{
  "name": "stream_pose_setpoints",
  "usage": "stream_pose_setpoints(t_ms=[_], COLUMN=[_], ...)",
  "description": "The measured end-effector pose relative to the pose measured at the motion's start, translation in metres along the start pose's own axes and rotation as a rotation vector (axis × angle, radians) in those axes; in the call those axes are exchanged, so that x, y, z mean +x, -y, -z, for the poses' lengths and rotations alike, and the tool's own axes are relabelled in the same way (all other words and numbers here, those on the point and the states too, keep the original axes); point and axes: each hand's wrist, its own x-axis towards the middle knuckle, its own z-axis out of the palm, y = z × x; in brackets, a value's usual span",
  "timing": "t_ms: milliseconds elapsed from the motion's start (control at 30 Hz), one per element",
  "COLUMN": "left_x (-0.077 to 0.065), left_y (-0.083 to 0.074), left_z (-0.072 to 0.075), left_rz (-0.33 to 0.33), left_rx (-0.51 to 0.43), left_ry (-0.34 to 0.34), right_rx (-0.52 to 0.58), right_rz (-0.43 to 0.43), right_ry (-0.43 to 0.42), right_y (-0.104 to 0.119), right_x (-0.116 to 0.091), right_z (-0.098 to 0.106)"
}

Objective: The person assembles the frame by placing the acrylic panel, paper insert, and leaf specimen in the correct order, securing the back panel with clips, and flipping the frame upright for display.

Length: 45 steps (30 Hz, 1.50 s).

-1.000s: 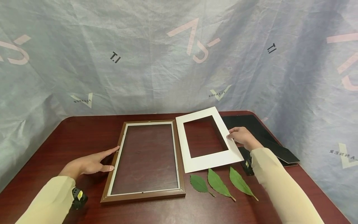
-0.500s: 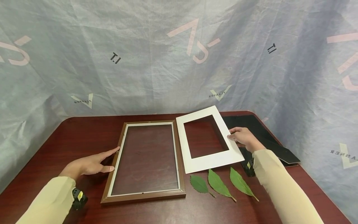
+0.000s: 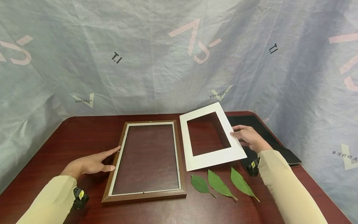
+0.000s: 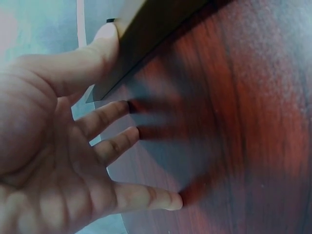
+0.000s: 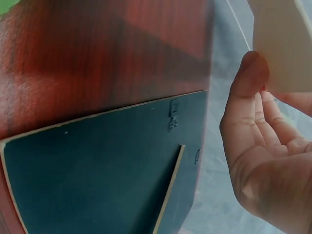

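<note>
A brown picture frame (image 3: 145, 196) with a white inner lip and a clear pane lies on the table. My left hand (image 3: 90, 163) touches its left side with thumb and index finger; in the left wrist view the thumb (image 4: 105, 41) rests against the frame's edge (image 4: 151, 39) and the other fingers extend over the wood. To the right, my right hand (image 3: 250, 138) pinches the right border of a white picture mat (image 3: 215, 159), which is tilted with its far side raised. The right wrist view shows the mat's corner (image 5: 282, 48) between thumb and fingers.
Three green leaves, left (image 3: 199, 184), middle (image 3: 219, 183) and right (image 3: 242, 183), lie in front of the mat. A black backing board (image 5: 87, 170) with a stand flap and metal clips lies at the table's right edge. A grey printed curtain (image 3: 151, 62) hangs behind.
The right hand has shifted slightly right and up with the white mat, opening a wider gap from the frame. The left hand stays at the frame's left side.
</note>
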Motion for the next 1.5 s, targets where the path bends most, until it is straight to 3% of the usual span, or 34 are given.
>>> stream_pose_setpoints(t_ms=[600,900,1500], left_x=[0.003,0.002,0.002], left_y=[0.001,0.001,-0.002], left_z=[0.002,0.002,0.002], left_rz=[-0.042,-0.033,-0.002], left_rx=[0.083,0.095,0.093], left_ry=[-0.020,-0.019,-0.034], right_rx=[0.232,0.200,0.258], right_rz=[0.090,0.150,0.139], right_ry=[0.033,0.046,0.146], right_y=[0.026,0.037,0.038], right_x=[-0.011,-0.019,-0.016], right_z=[0.010,-0.015,-0.060])
